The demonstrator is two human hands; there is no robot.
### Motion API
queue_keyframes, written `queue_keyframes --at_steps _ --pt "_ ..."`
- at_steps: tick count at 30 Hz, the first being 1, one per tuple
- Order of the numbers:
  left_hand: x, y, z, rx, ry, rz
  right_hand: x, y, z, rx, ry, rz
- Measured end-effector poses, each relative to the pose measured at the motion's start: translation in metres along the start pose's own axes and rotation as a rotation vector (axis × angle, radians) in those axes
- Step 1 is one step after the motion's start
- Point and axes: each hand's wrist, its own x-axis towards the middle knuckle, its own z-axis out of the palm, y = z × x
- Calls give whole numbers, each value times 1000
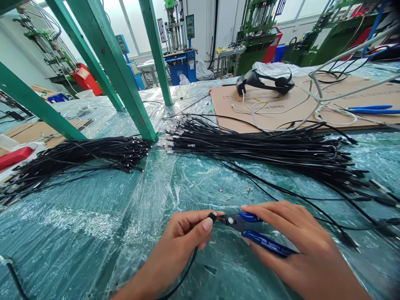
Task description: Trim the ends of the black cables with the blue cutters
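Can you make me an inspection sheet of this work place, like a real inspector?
Surface: table covered in wrinkled, shiny clear plastic.
Job's things: a black cable's plug and blue-handled cutters, tips right by the plug; whether they touch is hard to tell.
Hands: left hand pinches the plug; right hand holds the cutters.
Cables: two black cable piles, left and right, some strands straying; pale cables looping over cardboard.
Clutter: a black headset and another blue-handled tool on the cardboard.
Surroundings: green posts near; machines and windows behind.
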Motion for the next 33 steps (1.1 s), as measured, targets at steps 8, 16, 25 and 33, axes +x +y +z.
queue_keyframes --at_steps 8,16,25,33 --pt "-1 1 0 25 4 -7 -4 0 2 24 12 15" --pt "0 2 0 41 -6 8 -6 2 6 67 15 35" --pt "0 4 2 19 35 -16 1 -1 2 73 61 -27" --pt "2 4 2 -208 -26 -111 0 -3 -7 40 7 -12"
